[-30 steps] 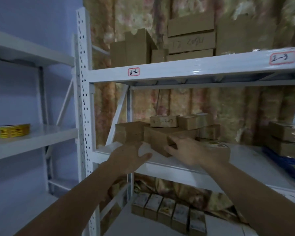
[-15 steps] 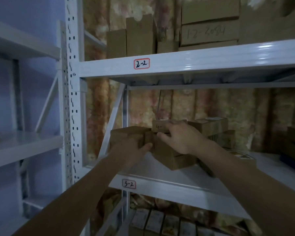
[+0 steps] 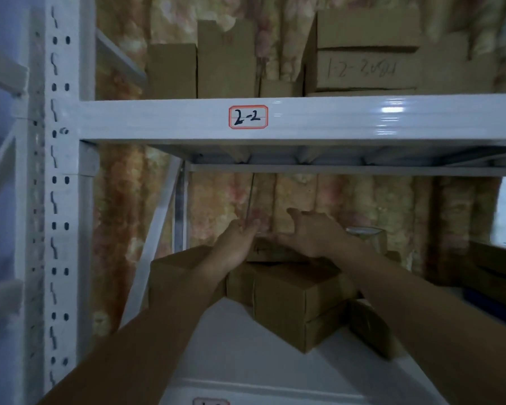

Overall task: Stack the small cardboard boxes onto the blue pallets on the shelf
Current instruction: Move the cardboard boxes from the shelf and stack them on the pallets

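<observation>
Several small cardboard boxes are piled at the left of the white shelf (image 3: 231,355). A large box (image 3: 289,302) sits in front, another box (image 3: 173,276) to its left, and a small box with handwriting (image 3: 268,252) lies on top. My left hand (image 3: 237,244) stands at the small box's left side with straight fingers. My right hand (image 3: 313,232) lies over the box's right part, fingers stretched out and thumb raised. Neither hand visibly grips it. A dark blue pallet (image 3: 491,305) carrying boxes (image 3: 497,267) shows at the far right.
The upper shelf beam labelled 2-2 (image 3: 304,118) runs close above my hands, with more cardboard boxes (image 3: 365,51) on it. A perforated white upright (image 3: 59,200) stands at the left. A tilted box (image 3: 368,325) leans at the pile's right. A patterned curtain hangs behind.
My view has come closer to the shelf. My left hand rose from the left box to beside the small top box. My right hand's fingers straightened and its thumb lifted.
</observation>
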